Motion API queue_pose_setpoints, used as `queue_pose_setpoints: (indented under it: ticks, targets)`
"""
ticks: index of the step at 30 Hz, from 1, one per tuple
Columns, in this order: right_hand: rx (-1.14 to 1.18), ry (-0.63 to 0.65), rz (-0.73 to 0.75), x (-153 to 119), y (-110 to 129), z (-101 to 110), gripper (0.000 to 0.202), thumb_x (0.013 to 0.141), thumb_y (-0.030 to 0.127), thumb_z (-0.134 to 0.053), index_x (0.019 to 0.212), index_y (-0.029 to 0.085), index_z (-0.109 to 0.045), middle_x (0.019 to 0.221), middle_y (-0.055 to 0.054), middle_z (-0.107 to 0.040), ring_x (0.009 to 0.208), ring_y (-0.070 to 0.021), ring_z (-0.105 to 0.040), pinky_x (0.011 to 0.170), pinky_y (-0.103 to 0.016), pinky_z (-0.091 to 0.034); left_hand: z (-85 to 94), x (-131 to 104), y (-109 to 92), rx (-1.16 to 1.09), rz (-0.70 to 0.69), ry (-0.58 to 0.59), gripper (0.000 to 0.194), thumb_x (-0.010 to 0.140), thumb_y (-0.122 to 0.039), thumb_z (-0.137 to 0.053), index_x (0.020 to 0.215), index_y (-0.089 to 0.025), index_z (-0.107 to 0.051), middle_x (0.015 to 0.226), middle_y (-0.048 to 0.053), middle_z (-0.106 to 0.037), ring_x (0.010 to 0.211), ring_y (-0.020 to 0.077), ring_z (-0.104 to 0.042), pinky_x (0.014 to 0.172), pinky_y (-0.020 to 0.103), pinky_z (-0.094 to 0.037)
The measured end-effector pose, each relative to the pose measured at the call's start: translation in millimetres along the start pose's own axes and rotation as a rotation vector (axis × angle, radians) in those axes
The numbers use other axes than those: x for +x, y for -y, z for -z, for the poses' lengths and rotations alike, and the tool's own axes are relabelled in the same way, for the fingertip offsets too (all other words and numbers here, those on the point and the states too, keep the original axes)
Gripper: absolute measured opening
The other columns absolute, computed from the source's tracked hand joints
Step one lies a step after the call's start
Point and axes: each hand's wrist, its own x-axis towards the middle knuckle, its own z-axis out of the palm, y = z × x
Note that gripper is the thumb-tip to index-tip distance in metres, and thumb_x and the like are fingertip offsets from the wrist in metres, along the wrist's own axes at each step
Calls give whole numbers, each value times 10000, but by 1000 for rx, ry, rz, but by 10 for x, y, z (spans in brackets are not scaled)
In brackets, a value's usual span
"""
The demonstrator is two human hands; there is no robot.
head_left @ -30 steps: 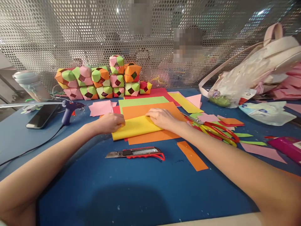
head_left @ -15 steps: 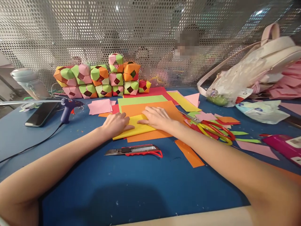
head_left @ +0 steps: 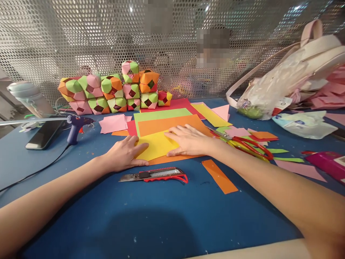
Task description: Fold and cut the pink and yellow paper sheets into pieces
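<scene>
A yellow sheet of paper (head_left: 157, 144) lies on a larger orange sheet (head_left: 172, 125), with a green sheet (head_left: 161, 113) beneath that. Resting on the yellow sheet's left edge, my left hand (head_left: 126, 153) has its fingers apart. My right hand (head_left: 188, 140) lies spread over the right end of the yellow sheet, palm down. A red box cutter (head_left: 159, 175) with its blade pointing left is just in front of the papers. To the right of my right hand are scissors (head_left: 252, 145) with red and yellow handles, partly behind my forearm.
Folded paper balls (head_left: 111, 86) are stacked along the mesh wall (head_left: 183, 54). A glue gun (head_left: 75, 129), phone (head_left: 44, 135) and bottle (head_left: 31, 97) stand left. Paper scraps, an orange strip (head_left: 219, 176), a pink pouch (head_left: 326, 163) and a bag (head_left: 318, 64) are right.
My left hand has shifted left and toward me, its fingers spreading. My right hand has flattened and opened wider. More of the yellow sheet shows between the hands.
</scene>
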Motion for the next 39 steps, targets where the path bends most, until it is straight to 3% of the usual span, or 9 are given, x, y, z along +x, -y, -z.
queue_pose_setpoints:
  ticks: [3, 6, 9, 12, 17, 27, 32, 35, 39]
  targets:
    - [34, 47, -32, -6, 24, 63, 835, 806, 810, -322, 1364, 215, -499, 1351, -152, -523, 1203, -368, -461, 973, -520, -329, 52, 42, 10, -17, 24, 14, 682, 910, -693, -179, 1357, -262, -460, 1056, 119, -543, 867, 244, -541, 663, 328, -455]
    - [-32, 53, -133, 106, 170, 96, 658, 928, 674, -217, 1229, 232, -601, 1190, -144, -619, 1075, -327, -558, 893, -484, -375, 110, 195, -73, -15, 114, 62, 569, 983, -554, -162, 1248, -244, -559, 974, 112, -563, 843, 239, -552, 636, 311, -444]
    - [-179, -14, -249, 256, 391, 60, 612, 965, 579, -251, 1144, 126, -621, 1057, -203, -641, 930, -317, -618, 826, -458, -385, 108, 358, -249, 42, 252, 58, 518, 994, -501, -225, 1139, -198, -620, 931, 136, -573, 852, 271, -563, 614, 317, -450]
    - [-214, -70, -302, 320, 547, -2, 673, 940, 618, -291, 1092, 49, -614, 1022, -245, -640, 887, -329, -638, 813, -455, -385, 56, 410, -414, 85, 351, 0, 572, 975, -556, -229, 1055, -156, -631, 939, 158, -566, 849, 299, -569, 572, 319, -459]
    - [-196, -53, -294, 231, 560, -7, 851, 873, 756, -201, 1109, 52, -616, 1042, -258, -637, 914, -350, -628, 800, -460, -397, 0, 322, -445, 92, 326, -17, 661, 902, -699, -264, 1054, -148, -596, 995, 151, -550, 914, 300, -548, 582, 304, -472]
    - [-129, 10, -234, 100, 509, 25, 908, 849, 783, -199, 1356, 83, -479, 1278, -296, -534, 1099, -411, -549, 893, -534, -364, -6, 178, -361, -55, 322, -15, 680, 868, -752, -267, 1219, -216, -494, 1084, 115, -532, 1026, 280, -488, 697, 335, -473]
    - [-121, -22, -258, 150, 446, 10, 815, 898, 719, -97, 1192, 150, -602, 1112, -220, -630, 984, -361, -594, 831, -489, -389, -23, 129, -222, -137, 280, -10, 570, 963, -615, -169, 1244, -237, -491, 1114, 83, -536, 1029, 241, -492, 752, 328, -451]
    - [-184, -72, -233, 196, 384, -26, 816, 913, 694, -85, 1096, 125, -639, 1046, -206, -635, 918, -336, -602, 832, -474, -382, -64, 136, -160, -100, 260, -38, 560, 970, -593, -214, 1231, -204, -519, 1120, 95, -544, 990, 238, -493, 847, 363, -431]
    - [-216, -123, -148, 129, 255, -101, 748, 916, 692, -192, 1202, 132, -598, 1130, -193, -604, 987, -335, -553, 902, -473, -350, -102, 133, -116, -85, 170, -35, 627, 933, -643, -294, 1297, -171, -490, 1166, 120, -535, 1001, 254, -487, 910, 391, -410]
